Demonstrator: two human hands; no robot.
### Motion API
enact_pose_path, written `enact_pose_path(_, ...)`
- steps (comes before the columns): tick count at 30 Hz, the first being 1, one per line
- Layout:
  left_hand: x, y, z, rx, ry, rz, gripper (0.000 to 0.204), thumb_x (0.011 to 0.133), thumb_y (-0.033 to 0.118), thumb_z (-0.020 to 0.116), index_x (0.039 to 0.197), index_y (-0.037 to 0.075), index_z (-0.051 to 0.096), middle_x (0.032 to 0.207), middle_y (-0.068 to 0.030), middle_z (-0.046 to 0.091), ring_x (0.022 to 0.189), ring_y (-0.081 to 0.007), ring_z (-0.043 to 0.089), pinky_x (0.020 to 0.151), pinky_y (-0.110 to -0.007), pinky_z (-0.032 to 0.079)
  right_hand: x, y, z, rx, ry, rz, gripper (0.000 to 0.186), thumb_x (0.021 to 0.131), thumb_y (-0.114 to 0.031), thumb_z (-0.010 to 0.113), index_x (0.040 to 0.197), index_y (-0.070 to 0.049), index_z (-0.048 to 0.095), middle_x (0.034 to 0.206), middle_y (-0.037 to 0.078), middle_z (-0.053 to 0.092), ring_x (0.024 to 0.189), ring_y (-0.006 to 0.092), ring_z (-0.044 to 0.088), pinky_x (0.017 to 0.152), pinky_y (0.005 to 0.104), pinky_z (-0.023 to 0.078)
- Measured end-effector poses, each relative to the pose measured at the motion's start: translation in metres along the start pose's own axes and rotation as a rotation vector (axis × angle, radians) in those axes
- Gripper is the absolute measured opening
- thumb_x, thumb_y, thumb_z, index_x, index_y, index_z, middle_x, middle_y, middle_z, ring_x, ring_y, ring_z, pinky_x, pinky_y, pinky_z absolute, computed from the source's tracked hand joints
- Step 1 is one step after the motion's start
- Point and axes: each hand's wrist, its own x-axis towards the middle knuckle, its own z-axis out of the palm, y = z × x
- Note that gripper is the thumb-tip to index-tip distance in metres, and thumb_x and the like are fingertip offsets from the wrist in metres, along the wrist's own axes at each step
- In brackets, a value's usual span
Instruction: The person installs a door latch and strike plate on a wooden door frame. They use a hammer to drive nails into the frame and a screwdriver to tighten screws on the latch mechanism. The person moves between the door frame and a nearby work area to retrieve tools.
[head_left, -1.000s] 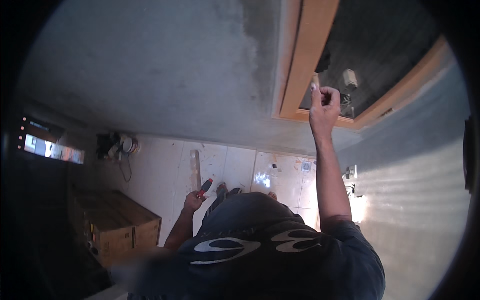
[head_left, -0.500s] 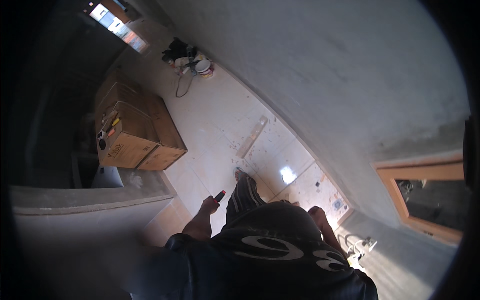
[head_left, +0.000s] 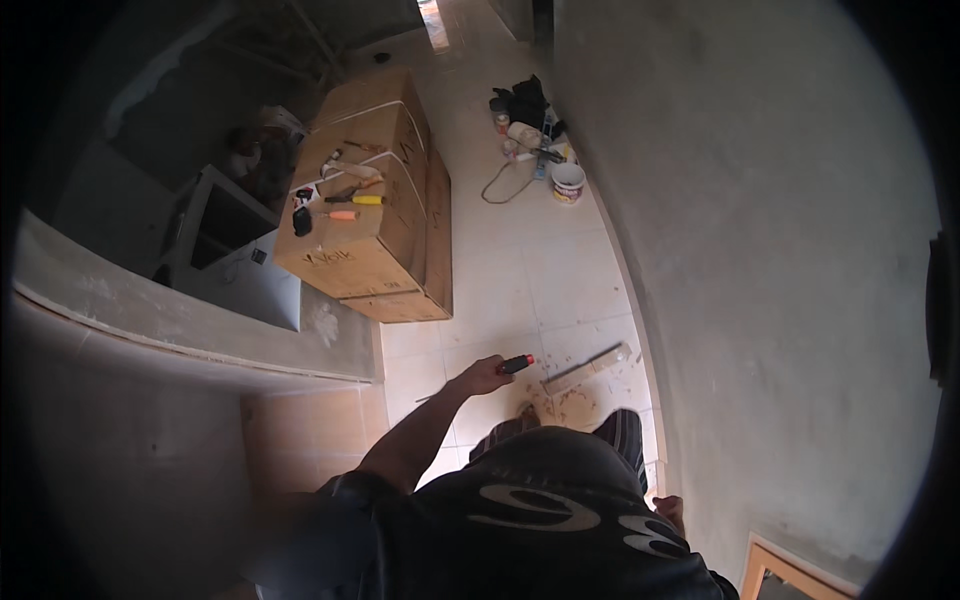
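My left hand (head_left: 483, 377) is closed round the red-and-black handle (head_left: 515, 364) of a screwdriver, its thin shaft pointing down-left. It is out in front of me over the tiled floor. A long pale wooden piece (head_left: 585, 370) lies on the floor beyond it, with scattered shavings around. My right hand (head_left: 668, 510) hangs low beside my body near the right wall, partly hidden by my shirt, fingers curled; what it holds, if anything, I cannot make out.
Strapped cardboard boxes (head_left: 355, 255) stand ahead-left, carrying several tools (head_left: 368, 200). A white bucket (head_left: 567, 183), a cord and a dark pile (head_left: 520, 105) lie along the right wall (head_left: 760, 220). A low plastered wall (head_left: 120, 310) is on my left; a wooden frame (head_left: 785, 560) shows lower right.
My view has swung left from the window frame along the passage. My right hand has dropped from that frame to my side. The screwdriver in my left hand now appears farther ahead of me.
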Motion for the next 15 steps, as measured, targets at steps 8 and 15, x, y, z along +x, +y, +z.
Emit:
enact_pose_path(8,0.061,0.055,-0.069,-0.154,0.112,0.161,0.049,0.087,0.039,0.08,0.111,0.003,0.056,0.092,-0.0101,0.062,0.087,-0.0217,0.061,0.079,-0.039,0.051,0.041,-0.206,-0.01,0.03,0.055,-0.181,0.028,0.092,-0.025,0.073,0.092,0.003,0.068,0.07,0.014,0.068,0.056,0.0222,0.066,0.05,0.0376,0.056)
enact_pose_path(15,0.184,0.08,-0.153,-0.33,0.121,0.275,0.05,0.087,0.037,0.083,0.116,0.006,0.057,0.097,-0.0078,0.062,0.092,-0.0177,0.061,0.083,-0.035,0.051,0.147,-0.375,-0.055,-0.453,0.037,-0.26,0.033,0.09,-0.034,0.079,0.075,-0.007,0.067,0.063,0.011,0.069,0.052,0.0222,0.067,0.051,0.0393,0.057)
